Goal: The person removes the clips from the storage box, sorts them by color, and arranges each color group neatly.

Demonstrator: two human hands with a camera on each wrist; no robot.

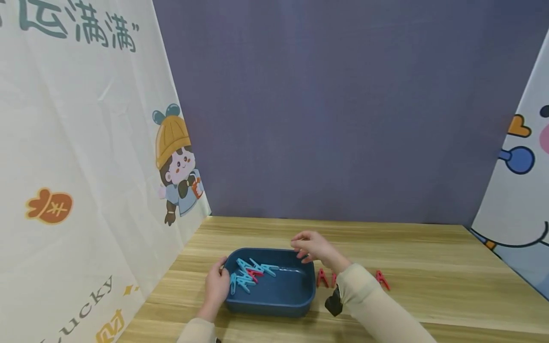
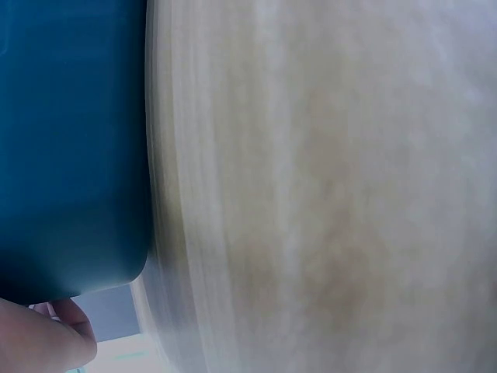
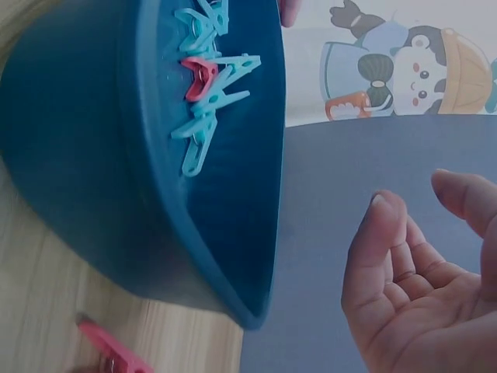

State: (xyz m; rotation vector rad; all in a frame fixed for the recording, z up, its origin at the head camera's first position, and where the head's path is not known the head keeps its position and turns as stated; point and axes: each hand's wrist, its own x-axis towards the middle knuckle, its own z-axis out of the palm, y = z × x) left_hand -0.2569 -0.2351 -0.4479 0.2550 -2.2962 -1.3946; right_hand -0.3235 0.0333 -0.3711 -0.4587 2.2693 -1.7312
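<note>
A dark blue plastic basin [image 1: 279,309] stands on the wooden table. Several light blue clothespins [image 1: 269,269] and one red clothespin [image 1: 254,275] lie in its left part. My left hand [image 1: 217,285] grips the basin's left wall, thumb at the rim; in the left wrist view only part of this hand [image 2: 46,338] shows beside the basin's end. Over the far right corner of the basin hovers my right hand [image 1: 315,247]. Seen from the right wrist, its fingers [image 3: 373,249] are loosely bent, the thumb stands apart, and nothing is held.
To the right of the basin, red clothespins [image 1: 322,277] rest on the table [image 1: 429,267], another red clothespin [image 1: 382,280] farther right, partly near the right sleeve [image 1: 364,290]. A dark purple-grey cloth [image 1: 343,119] closes off the back, with printed white sheets [image 1: 107,143] at the sides.
</note>
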